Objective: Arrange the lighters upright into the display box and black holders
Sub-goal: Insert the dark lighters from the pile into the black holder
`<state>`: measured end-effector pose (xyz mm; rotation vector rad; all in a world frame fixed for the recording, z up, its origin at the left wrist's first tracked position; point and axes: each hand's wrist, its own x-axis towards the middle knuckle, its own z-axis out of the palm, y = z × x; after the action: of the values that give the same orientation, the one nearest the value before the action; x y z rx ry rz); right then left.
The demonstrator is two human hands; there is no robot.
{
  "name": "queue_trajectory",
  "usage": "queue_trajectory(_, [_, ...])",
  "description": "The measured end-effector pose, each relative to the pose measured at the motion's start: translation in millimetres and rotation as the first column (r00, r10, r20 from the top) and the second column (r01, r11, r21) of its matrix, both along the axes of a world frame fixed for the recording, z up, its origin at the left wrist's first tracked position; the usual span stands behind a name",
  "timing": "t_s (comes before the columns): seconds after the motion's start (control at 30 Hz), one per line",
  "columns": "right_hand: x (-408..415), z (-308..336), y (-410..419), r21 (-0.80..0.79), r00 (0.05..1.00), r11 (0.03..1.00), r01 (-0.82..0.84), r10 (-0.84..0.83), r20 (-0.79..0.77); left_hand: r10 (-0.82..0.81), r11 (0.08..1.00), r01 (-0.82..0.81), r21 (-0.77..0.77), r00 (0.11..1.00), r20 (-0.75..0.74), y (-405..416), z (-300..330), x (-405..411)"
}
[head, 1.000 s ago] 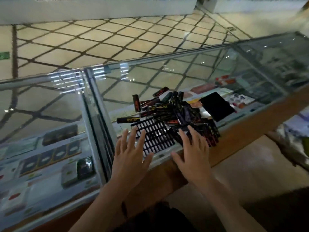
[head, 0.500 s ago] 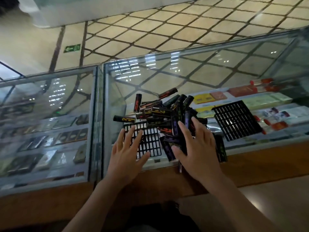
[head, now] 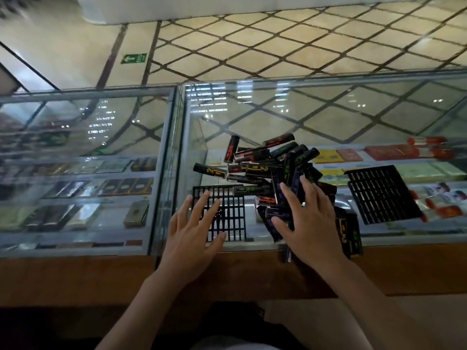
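A heap of several black lighters (head: 262, 168) with red, yellow, green and purple print lies on the glass counter top. A black grid holder (head: 233, 218) lies flat under the heap's left side. My left hand (head: 194, 233) hovers over that holder with its fingers spread, holding nothing. My right hand (head: 307, 221) lies flat with straight fingers on the near right part of the heap. A second black grid holder (head: 381, 193) lies to the right, with no lighters in it. No display box is visible.
The glass counter (head: 278, 114) has a wooden front edge (head: 404, 269) close to my body. A metal seam (head: 164, 168) divides it from a second case on the left. Packaged goods (head: 394, 152) lie on shelves under the glass. Tiled floor lies beyond.
The camera has swung left and the view has steadied. My right hand has come down onto the lighter heap. My left hand stays spread over the left holder.
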<state>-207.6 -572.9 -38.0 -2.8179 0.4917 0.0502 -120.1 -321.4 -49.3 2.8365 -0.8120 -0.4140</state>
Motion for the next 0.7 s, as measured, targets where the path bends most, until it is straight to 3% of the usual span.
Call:
queue_trajectory(0.2, [-24.8, 16.4, -13.2, 0.069, 0.967, 0.989, 0.130, -0.141, 0.213, 0.060, 0.983, -0.055, -0.176, 0.998, 0.020, -6.0, 11.4, 12.0])
queue_trajectory(0.3, [-51.8, 11.8, -17.4, 0.078, 0.955, 0.973, 0.216, -0.227, 0.189, -0.012, 0.971, 0.027, -0.239, 0.998, 0.062, -24.0, 20.9, 36.3])
queue_trajectory(0.47, [-63.7, -1.5, 2.1, 0.035, 0.974, 0.977, 0.212, -0.214, 0.079, -0.158, 0.973, 0.163, -0.164, 0.986, 0.046, -59.8, 16.3, 80.1])
queue_trajectory(0.7, [-35.6, -9.4, 10.0, -0.041, 0.976, 0.975, 0.218, -0.218, -0.008, -0.233, 0.972, 0.234, -0.022, 0.972, 0.038, -83.0, 2.5, 94.6])
